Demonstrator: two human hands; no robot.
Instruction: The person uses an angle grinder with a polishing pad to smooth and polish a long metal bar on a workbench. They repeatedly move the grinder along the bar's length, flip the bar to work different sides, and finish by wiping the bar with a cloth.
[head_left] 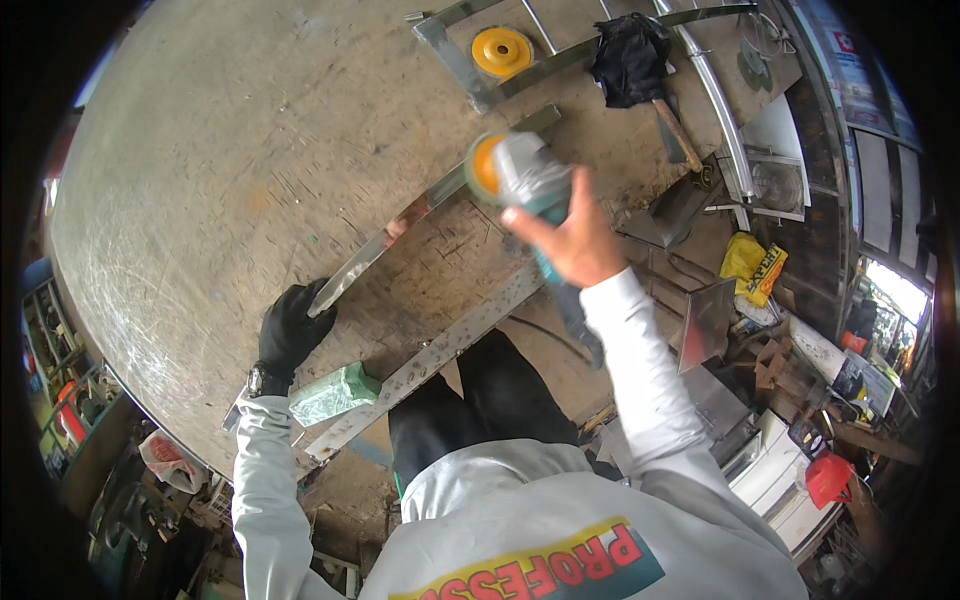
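Note:
My left hand (290, 328), in a black glove, is closed around the near end of a long polished metal bar (362, 260). The bar lies slantwise on the worn workbench (200, 200), its far end pointing up and right. My bare right hand (578, 240) grips a teal and grey angle grinder (545, 195), slightly blurred. The grinder's yellow-centred disc (486, 168) is over the far part of the bar; whether they touch I cannot tell. Next to my left wrist sits a green block in clear wrapping (338, 393).
A metal frame (440, 60) with a yellow disc (502, 52) inside it lies at the far side. Black cloth (632, 60) and a wooden handle (678, 135) are to its right. A perforated metal strip (430, 360) runs before my legs. A yellow bag (752, 270) and scrap crowd the right.

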